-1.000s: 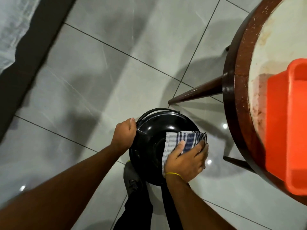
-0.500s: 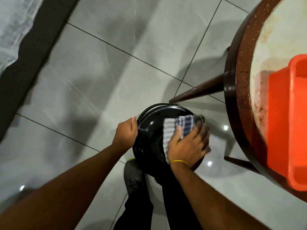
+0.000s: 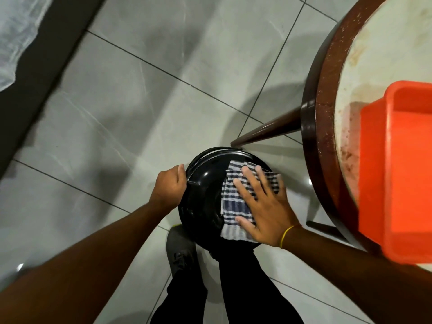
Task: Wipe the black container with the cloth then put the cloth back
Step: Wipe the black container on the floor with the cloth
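Black container [image 3: 205, 195] held up over the grey tile floor [image 3: 121, 108], just in front of the legs, near the round table [image 3: 320, 127] w/ dark wood rim. Left hand [image 3: 168, 187] clamped on the container's left edge, fingers curled tight around the rim. Right hand [image 3: 264, 204] flat on the striped cloth [image 3: 233, 202], fingers spread wide, pressing it onto the container's right side. Cloth partly bunched, lower end hanging past the rim. Yellow band [image 3: 286, 233] on right wrist. Orange tub [image 3: 397, 171] up on the table, well apart from the container. Grey shoe [image 3: 181, 251] below.
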The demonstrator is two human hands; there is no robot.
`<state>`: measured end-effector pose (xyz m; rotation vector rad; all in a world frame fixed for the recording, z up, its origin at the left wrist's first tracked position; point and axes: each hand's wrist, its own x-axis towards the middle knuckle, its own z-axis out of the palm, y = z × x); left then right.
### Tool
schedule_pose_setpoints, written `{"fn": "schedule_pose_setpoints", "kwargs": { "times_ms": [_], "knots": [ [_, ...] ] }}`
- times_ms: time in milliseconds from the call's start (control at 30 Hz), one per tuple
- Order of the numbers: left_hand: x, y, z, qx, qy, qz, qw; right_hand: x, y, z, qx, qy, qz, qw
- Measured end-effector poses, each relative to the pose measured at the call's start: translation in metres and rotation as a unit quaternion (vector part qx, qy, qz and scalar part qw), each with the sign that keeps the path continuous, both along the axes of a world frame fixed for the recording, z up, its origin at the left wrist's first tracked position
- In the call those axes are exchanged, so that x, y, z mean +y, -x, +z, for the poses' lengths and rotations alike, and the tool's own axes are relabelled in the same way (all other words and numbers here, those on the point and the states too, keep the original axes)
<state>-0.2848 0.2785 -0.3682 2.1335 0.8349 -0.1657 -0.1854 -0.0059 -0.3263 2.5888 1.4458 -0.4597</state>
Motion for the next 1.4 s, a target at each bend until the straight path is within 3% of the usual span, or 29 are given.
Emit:
{"fn": "schedule_pose_setpoints", "kwargs": {
  "times_ms": [267, 467, 733, 933, 1100, 1267, 1400],
  "knots": [
    [-0.001, -0.005, -0.001, 0.0, -0.005, -0.003, 1.0, 0.032, 0.02, 0.001, 0.03, -0.011, -0.212, 0.977],
    [-0.001, 0.002, -0.004, 0.01, -0.012, 0.033, 0.999, 0.067, 0.027, -0.008, 0.03, -0.036, -0.257, 0.965],
    [-0.004, 0.002, -0.004, 0.016, -0.048, 0.021, 0.998, 0.066, 0.061, -0.006, 0.061, -0.065, -0.17, 0.981],
    [-0.003, 0.001, -0.002, 0.012, -0.064, -0.026, 0.998, 0.0, 0.07, -0.01, 0.102, -0.083, 0.049, 0.99],
    [-0.005, 0.002, -0.005, 0.021, -0.055, -0.026, 0.998, -0.061, 0.034, -0.011, 0.074, -0.04, 0.185, 0.979],
    [-0.009, -0.001, -0.002, 0.019, -0.067, -0.004, 0.998, -0.042, 0.045, -0.017, 0.065, -0.062, 0.178, 0.98],
    [-0.012, -0.002, 0.0, 0.031, -0.063, 0.021, 0.997, 0.03, 0.094, -0.016, 0.078, -0.081, 0.016, 0.994]
  ]
}}
